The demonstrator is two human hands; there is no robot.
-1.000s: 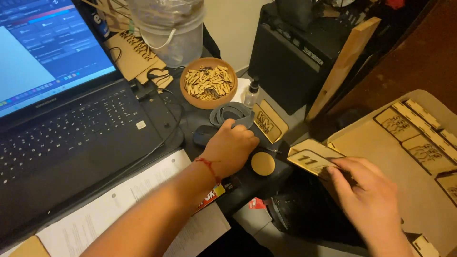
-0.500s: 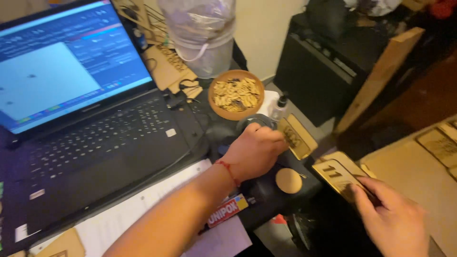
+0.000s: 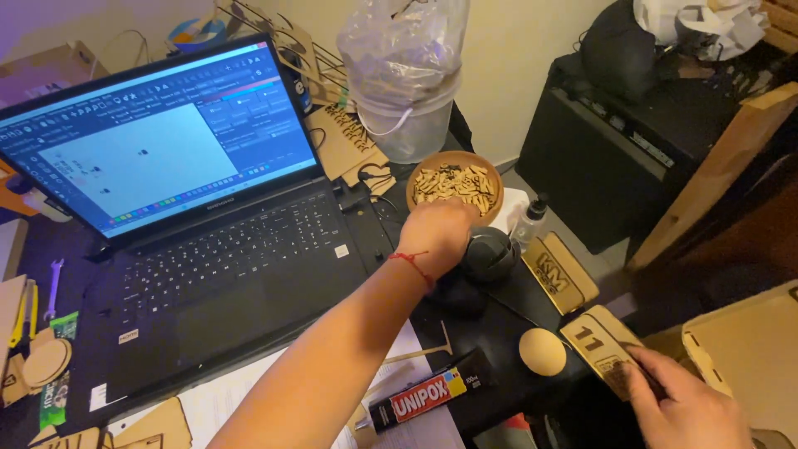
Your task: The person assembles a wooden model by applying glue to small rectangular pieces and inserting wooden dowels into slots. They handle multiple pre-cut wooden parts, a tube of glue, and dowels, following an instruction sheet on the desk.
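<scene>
A home hobby workshop: laser-cut wooden pieces, a glue tube and laptop crowd the desk.

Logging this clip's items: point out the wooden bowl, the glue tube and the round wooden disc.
wooden bowl (image 3: 493, 170), head view, right rim.
glue tube (image 3: 424, 397), head view, middle of its body.
round wooden disc (image 3: 542, 351), head view, centre of its face.

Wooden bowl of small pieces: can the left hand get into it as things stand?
Probably yes. The left hand is at the rim of the open-topped wooden bowl, with nothing between them.
</scene>
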